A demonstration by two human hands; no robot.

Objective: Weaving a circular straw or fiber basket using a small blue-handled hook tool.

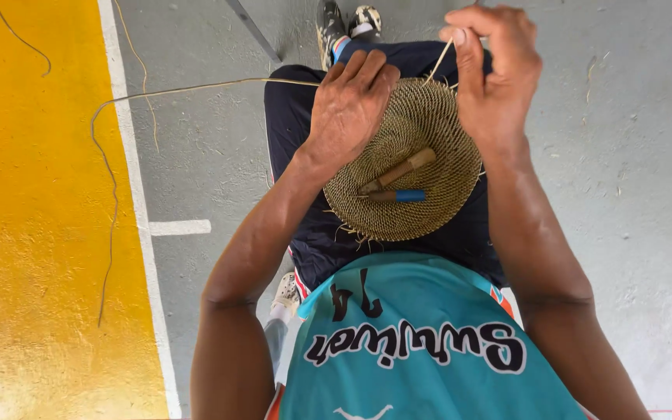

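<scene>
Woven disc sits on the lap, frame center. Left hand grips its upper-left rim; right hand pinches a straw strand up top. Two small tools lie on the disc.

You had one round woven disc at centre frame, with two tools on it — one wooden stick, one blue-tipped piece — and two shoes at top centre.

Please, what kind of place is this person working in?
Probably a painted sports court or a similar concrete hall floor. The grey floor meets a yellow area edged by a white line. The person sits there weaving a round basket piece on the lap.
</scene>
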